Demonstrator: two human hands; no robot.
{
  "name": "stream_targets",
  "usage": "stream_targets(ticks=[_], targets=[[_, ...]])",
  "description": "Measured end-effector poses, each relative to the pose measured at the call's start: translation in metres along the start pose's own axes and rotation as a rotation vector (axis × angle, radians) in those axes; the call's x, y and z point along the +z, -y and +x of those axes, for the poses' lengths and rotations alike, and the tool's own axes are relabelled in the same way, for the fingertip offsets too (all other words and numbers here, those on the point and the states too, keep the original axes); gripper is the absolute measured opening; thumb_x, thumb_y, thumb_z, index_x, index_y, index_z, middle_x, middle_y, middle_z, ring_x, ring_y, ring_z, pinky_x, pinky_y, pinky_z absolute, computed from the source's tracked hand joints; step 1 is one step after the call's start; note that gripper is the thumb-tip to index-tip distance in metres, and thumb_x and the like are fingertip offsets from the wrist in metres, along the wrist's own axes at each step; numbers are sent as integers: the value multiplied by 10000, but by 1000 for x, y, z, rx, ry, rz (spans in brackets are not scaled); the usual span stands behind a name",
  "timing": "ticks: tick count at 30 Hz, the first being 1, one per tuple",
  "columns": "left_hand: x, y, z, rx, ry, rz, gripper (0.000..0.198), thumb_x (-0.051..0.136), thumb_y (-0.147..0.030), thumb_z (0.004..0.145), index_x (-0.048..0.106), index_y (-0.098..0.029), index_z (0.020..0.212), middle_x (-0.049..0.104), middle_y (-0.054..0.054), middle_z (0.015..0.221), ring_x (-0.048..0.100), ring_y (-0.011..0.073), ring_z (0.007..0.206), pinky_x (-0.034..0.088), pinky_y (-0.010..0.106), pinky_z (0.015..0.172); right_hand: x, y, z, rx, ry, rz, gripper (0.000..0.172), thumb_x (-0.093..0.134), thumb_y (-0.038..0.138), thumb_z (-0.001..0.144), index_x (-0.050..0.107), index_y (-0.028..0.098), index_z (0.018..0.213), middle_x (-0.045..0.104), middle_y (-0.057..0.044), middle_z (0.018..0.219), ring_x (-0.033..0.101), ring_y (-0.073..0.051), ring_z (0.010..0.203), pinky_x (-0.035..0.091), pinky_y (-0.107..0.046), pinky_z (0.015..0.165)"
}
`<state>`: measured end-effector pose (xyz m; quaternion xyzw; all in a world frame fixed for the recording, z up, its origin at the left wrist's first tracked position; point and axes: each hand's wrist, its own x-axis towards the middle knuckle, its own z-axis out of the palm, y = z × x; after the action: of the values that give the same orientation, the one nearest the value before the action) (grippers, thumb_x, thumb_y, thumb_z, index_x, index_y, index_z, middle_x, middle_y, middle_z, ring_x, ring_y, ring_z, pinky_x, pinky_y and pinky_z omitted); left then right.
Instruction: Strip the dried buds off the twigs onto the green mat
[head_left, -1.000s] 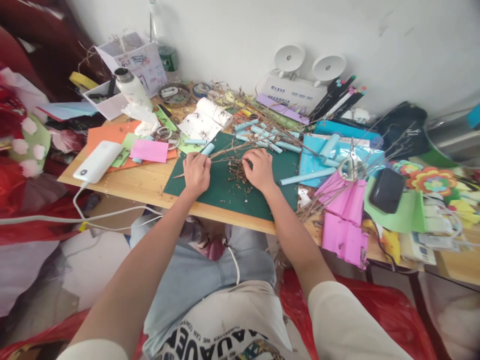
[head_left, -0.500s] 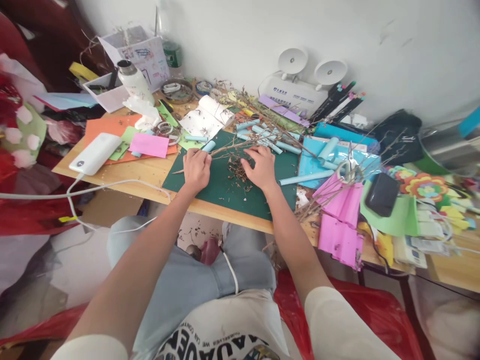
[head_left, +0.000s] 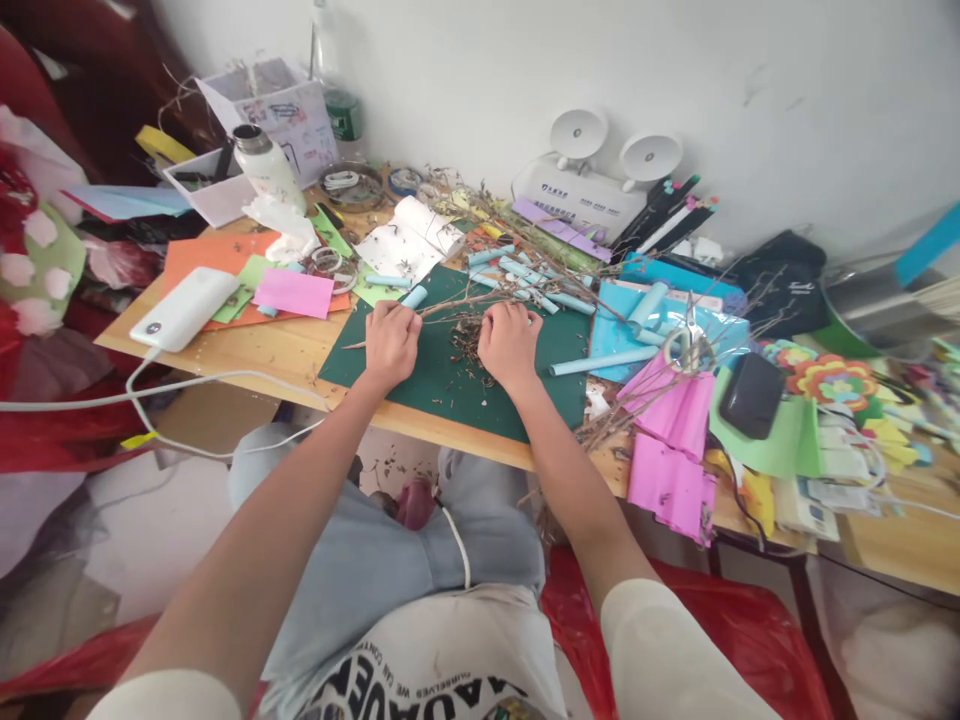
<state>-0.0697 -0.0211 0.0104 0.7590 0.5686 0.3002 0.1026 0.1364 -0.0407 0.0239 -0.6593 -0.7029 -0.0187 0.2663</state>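
My left hand (head_left: 392, 345) is closed around a dry twig (head_left: 448, 305) above the green cutting mat (head_left: 420, 385). The thick end of the twig sticks out to the left of the fist, and its thin branches run right. At those branches, my right hand (head_left: 510, 343) has its fingers curled in and closed on the twig; the fingertips are partly hidden. Crumbled dry leaves (head_left: 466, 340) lie in a small heap between the hands. Behind them are several light blue paper rolls (head_left: 525, 268), and a longer blue paper roll (head_left: 600, 361) lies right of my right hand.
More dry branches (head_left: 555, 245) spread along the back. Scissors (head_left: 688, 335) and pink paper (head_left: 671, 480) are at the right, beside a black case (head_left: 751, 395). On the left stand a white bottle (head_left: 270, 170) and a white power bank (head_left: 184, 308) with its cable.
My right hand has shifted slightly left and its spread thumb and fingers have closed together. The left hand keeps its grip on the twig. The view has moved slightly.
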Motion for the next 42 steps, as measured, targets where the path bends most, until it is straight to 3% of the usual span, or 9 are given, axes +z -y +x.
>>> stream_targets(ticks=[7,12,16,20,24,30,34,37,42], targets=[[-1,-3,0,-11,-16,-5,375,313,-367,990,628,-222,849,636,98,969,492,281,1104,342,435,892,-1,3,0,2,12,-51,234,339,162,915,570,182,950,637,-145,981,525,-300,1002,266,-504,958],[-1,-3,0,-35,-41,-2,354,316,-342,991,612,-221,839,647,88,937,491,279,1103,332,431,885,0,-16,4,116,-13,69,219,362,187,914,577,210,880,673,-89,953,561,-254,952,305,-455,935],[-1,-3,1,-24,-28,-2,341,331,-338,988,603,-216,823,647,89,952,492,281,1097,327,430,873,-3,-19,1,67,37,155,176,456,223,888,620,223,823,697,-51,919,592,-227,927,319,-430,939],[-1,-2,0,-31,-21,-8,347,331,-344,988,610,-215,827,646,89,969,492,277,1095,328,428,880,-4,-15,-2,33,66,183,150,565,307,858,677,232,926,699,-63,1051,591,-257,1032,336,-443,939],[0,0,0,-22,-13,-8,356,332,-359,988,616,-218,827,648,86,980,498,271,1094,335,424,877,1,-15,0,24,62,187,281,596,447,865,695,253,1043,684,-88,1128,563,-293,1092,316,-487,955],[-1,-1,0,-17,-12,-6,359,330,-348,984,629,-220,832,643,88,965,502,274,1092,344,428,881,6,-10,1,-26,34,172,215,478,296,928,678,244,871,710,-48,995,569,-247,1034,264,-473,980],[-1,-1,0,-25,-19,-11,374,319,-363,988,631,-220,840,638,90,959,504,274,1097,347,425,886,1,-20,4,80,-43,125,218,435,224,901,647,220,856,708,-66,972,572,-248,1012,267,-453,950],[0,0,0,-23,-29,-14,372,318,-363,989,628,-219,843,638,87,936,502,274,1105,343,425,893,-3,-31,6,112,-27,130,262,413,235,914,666,219,847,715,-57,983,579,-249,1033,260,-453,944],[1,1,0,-19,-29,-1,375,321,-369,988,629,-217,838,637,88,951,507,270,1095,345,417,887,-7,-28,1,-17,69,157,285,448,341,946,722,261,935,710,-51,1067,558,-261,1086,248,-472,965]])
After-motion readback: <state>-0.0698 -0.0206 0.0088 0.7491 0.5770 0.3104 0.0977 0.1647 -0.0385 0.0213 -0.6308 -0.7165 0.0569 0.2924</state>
